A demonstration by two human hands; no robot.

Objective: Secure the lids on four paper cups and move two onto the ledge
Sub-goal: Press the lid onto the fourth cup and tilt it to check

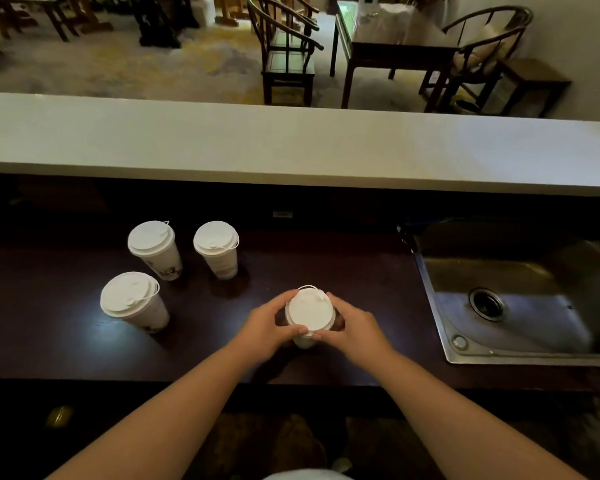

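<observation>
The white paper cup with a white plastic lid (309, 315) stands upright near the front edge of the dark wooden tabletop (361, 289), right between my hands. My left hand (269, 327) and right hand (355, 329) curl round its rim from either side, thumbs pinching the near edge of the lid. What is inside I cannot tell. Three more lidded white paper cups (136, 299) (151, 242) (217, 242) stand toward the tabletop's left part. The pale ledge (291, 147) lies straight ahead, beyond the back edge and higher. A steel sink (516, 299) sits at the right end.
</observation>
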